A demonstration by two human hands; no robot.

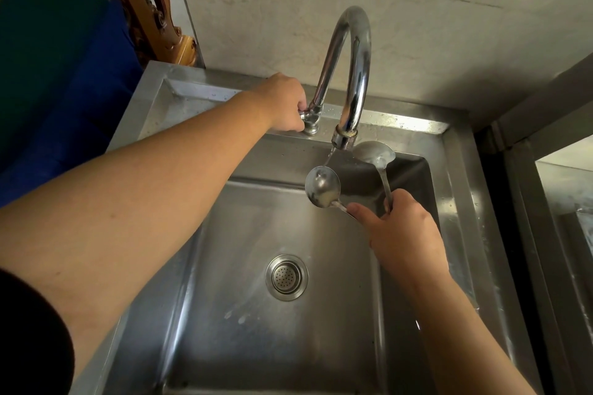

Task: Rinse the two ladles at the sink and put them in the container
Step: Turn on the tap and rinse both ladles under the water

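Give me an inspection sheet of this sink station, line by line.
Surface: steel sink, wet streaks in the basin, strainer in the drain.
Job's things: nearer ladle under a thin stream from the faucet; farther ladle beside the spout. Container not seen.
Clutter: nothing seen.
Grippers: left hand on the tap handle; right hand holds both ladle handles.
Cables: nothing seen.
Surroundings: stained wall behind, carved wood and blue cover on the left, steel unit on the right.
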